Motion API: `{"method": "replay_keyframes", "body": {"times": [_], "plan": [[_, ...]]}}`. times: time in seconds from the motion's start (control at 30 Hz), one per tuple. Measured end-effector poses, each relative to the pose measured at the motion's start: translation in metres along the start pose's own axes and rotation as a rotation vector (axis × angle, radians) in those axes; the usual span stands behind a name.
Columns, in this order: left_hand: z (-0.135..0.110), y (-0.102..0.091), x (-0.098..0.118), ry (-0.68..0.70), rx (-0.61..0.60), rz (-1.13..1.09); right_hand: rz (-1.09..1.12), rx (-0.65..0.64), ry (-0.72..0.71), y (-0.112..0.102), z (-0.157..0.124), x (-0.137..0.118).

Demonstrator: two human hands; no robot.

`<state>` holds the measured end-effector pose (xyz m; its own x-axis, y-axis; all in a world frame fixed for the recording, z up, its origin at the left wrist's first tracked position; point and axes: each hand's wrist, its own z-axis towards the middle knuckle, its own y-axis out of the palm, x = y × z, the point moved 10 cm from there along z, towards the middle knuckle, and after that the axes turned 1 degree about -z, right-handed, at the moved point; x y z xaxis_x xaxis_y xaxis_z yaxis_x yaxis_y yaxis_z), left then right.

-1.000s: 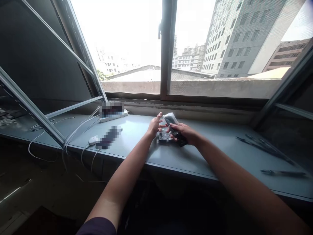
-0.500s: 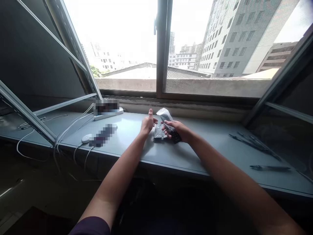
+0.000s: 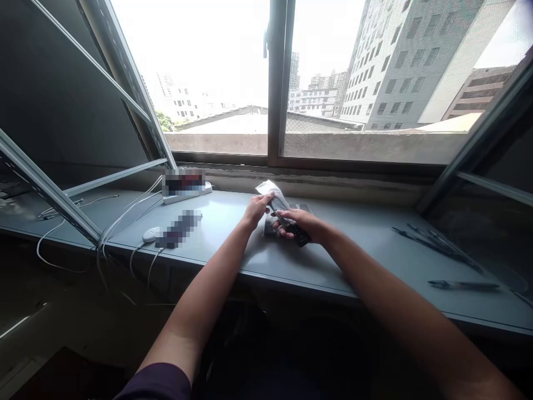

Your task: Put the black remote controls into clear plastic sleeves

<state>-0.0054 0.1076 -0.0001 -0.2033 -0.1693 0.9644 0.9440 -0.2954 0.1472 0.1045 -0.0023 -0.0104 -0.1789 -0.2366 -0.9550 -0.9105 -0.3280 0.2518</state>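
A black remote control (image 3: pixel 300 235), its face dotted with what look like small buttons, rests in my right hand (image 3: pixel 307 221). Clear plastic wrapping (image 3: pixel 280 199) covers its upper part and extends beyond it toward the window. My left hand (image 3: pixel 255 212) pinches the wrapping near its far end, thumb against fingers. Below the hands, a small dark item in clear plastic (image 3: pixel 271 228) lies on the desk, partly covered by my right fingers. Both hands are just above the desk, close together.
The grey desk (image 3: pixel 353 261) runs along the window. At left are a white power strip (image 3: pixel 187 194), cables (image 3: pixel 114 228), a white round device (image 3: pixel 150 235) and a blurred-out object (image 3: pixel 178 229). Several dark pens (image 3: pixel 437 244) lie at right, another pen (image 3: pixel 463 285) nearer. Metal frames flank both sides.
My left hand, earlier apart with its thumb raised, has closed on the wrapping's far end. The wrapping's tip has shifted slightly left. My right hand keeps its hold on the remote control.
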Motion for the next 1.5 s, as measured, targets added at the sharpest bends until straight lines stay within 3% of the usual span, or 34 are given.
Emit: {"method": "replay_keyframes", "body": {"times": [0.1, 0.27, 0.37, 0.47, 0.57, 0.67, 0.73, 0.83, 0.9, 1.03, 1.13, 1.23, 1.4, 1.5], "plan": [[0.001, -0.011, 0.001, 0.019, 0.075, -0.031, -0.007, -0.002, 0.018, 0.0, -0.001, 0.001], [-0.002, 0.003, -0.005, -0.063, -0.051, -0.058, -0.019, -0.006, 0.035, 0.001, -0.003, 0.001], [-0.002, 0.001, -0.005, -0.091, -0.034, -0.123, -0.056, -0.026, 0.058, -0.001, -0.002, 0.003], [0.003, -0.02, -0.004, -0.073, 0.119, -0.255, -0.09, -0.039, 0.052, -0.007, 0.0, 0.002], [0.004, -0.059, -0.005, -0.05, 0.4, -0.335, -0.093, -0.045, 0.035, -0.013, 0.001, 0.0], [-0.009, -0.095, -0.014, -0.109, 0.721, -0.297, -0.043, 0.041, -0.043, -0.024, 0.002, -0.01], [-0.012, -0.101, -0.016, -0.125, 0.785, -0.277, -0.004, 0.131, -0.121, -0.035, 0.001, -0.019], [-0.005, -0.088, -0.012, -0.085, 0.655, -0.264, -0.004, 0.195, -0.181, -0.043, -0.001, -0.026], [0.001, -0.069, -0.008, -0.059, 0.492, -0.262, -0.039, 0.178, -0.179, -0.042, -0.003, -0.028], [0.006, -0.018, -0.007, -0.088, 0.096, -0.319, -0.173, 0.067, -0.07, -0.028, -0.008, -0.02], [0.003, -0.002, -0.007, -0.115, -0.018, -0.337, -0.253, -0.035, 0.002, -0.014, -0.011, -0.012], [0.005, -0.008, -0.011, -0.148, 0.018, -0.371, -0.267, -0.093, 0.0, -0.006, -0.012, -0.011], [0.012, -0.053, -0.03, -0.218, 0.365, -0.464, -0.279, -0.18, 0.033, 0.004, -0.014, -0.006], [0.013, -0.073, -0.034, -0.197, 0.502, -0.476, -0.286, -0.239, 0.073, 0.009, -0.018, -0.001]]}}
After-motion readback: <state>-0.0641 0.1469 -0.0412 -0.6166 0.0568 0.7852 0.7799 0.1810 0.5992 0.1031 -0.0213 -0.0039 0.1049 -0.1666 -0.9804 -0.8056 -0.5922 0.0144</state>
